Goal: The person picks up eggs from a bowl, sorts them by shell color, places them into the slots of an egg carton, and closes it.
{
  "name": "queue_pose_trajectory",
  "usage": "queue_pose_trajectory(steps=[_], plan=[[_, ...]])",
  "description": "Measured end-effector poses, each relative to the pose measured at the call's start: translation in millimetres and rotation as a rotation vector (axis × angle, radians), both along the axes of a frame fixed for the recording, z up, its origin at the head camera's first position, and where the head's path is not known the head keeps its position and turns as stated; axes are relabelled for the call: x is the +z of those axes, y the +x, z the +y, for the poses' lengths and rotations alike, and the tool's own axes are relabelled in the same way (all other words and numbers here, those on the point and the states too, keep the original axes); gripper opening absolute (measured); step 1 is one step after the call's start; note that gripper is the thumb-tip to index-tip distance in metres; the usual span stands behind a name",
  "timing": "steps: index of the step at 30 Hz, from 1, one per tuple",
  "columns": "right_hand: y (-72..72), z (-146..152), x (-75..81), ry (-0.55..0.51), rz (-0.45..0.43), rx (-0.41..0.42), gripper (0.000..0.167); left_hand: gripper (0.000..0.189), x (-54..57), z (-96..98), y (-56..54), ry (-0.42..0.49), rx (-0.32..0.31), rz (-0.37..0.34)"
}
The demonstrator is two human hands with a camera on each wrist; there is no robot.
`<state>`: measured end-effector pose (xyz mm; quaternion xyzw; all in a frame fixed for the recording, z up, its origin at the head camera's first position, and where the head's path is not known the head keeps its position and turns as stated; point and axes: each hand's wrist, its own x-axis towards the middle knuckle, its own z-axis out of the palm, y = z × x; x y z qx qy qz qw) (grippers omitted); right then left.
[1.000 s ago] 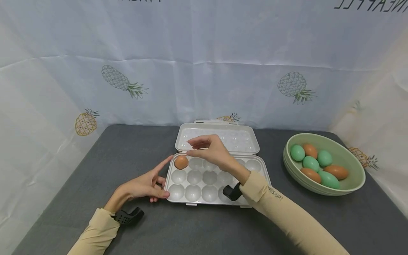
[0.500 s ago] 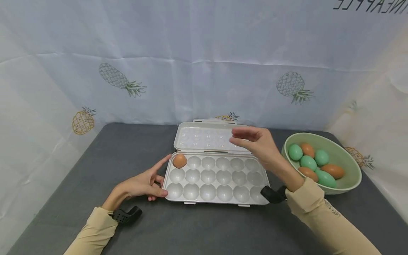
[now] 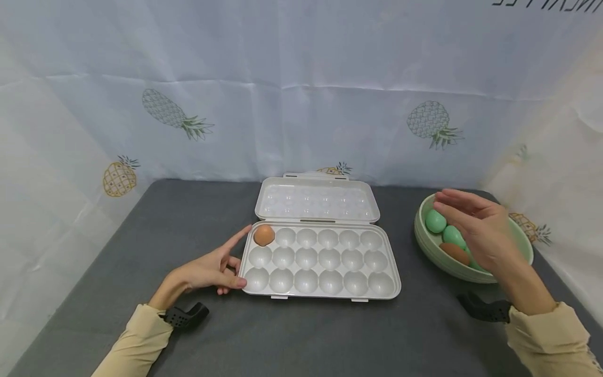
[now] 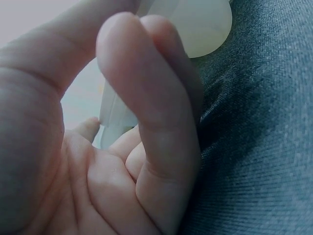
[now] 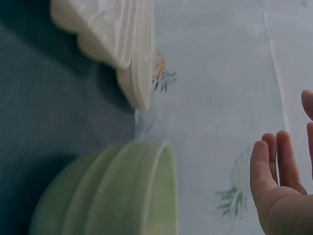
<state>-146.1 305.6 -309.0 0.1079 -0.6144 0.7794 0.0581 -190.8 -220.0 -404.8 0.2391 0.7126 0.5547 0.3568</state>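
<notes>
A white plastic egg tray point(image 3: 320, 296) lies on the table, its lid point(image 3: 316, 199) folded back. One brown egg point(image 3: 264, 235) sits in its far left cup; the other cups hold nothing. My left hand point(image 3: 209, 272) touches the tray's left side, index finger stretched to the far corner and thumb at the near one. In the left wrist view its other fingers point(image 4: 166, 127) are bent under. My right hand point(image 3: 487, 235) is above the green bowl point(image 3: 438, 266), fingers extended and holding nothing. Green eggs point(image 3: 435, 221) and a brown egg point(image 3: 455, 254) show inside; the hand hides the rest.
A dark grey cloth point(image 3: 301, 335) covers the table. Behind it hangs a pale curtain point(image 3: 311, 125) with pineapple prints. The bowl looks like several stacked bowls in the right wrist view, its ridged wall point(image 5: 107, 196) close to the tray point(image 5: 117, 29).
My right hand has swept right from above the egg tray to above the bowl, holding nothing visible. The left hand has stayed at the tray's left side, and the brown egg remains in its cup.
</notes>
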Motion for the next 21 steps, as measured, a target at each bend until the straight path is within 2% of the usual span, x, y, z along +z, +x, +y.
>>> queue_pose_trajectory(steps=[2,9,13,18,21], plan=[[4.4,13.8,-4.3,-0.027,0.002,0.007,0.041,0.12,-0.4,0.4,0.2,0.004,-0.001,0.002],[10.7,43.7,-15.1,-0.134,-0.088,-0.003,0.045,0.12,-1.6,0.5,0.1,0.011,-0.008,0.001],[11.0,52.0,-19.1,-0.171,-0.081,0.004,0.045,0.12,-2.3,0.3,-0.5,0.01,-0.007,0.004],[12.2,61.6,-23.8,-0.059,-0.123,-0.033,0.043,0.12,-2.7,0.0,-0.7,0.009,-0.003,0.005],[12.9,67.7,-27.3,-0.024,-0.15,-0.021,0.043,0.12,-2.8,-0.2,-0.6,0.008,-0.005,0.002]])
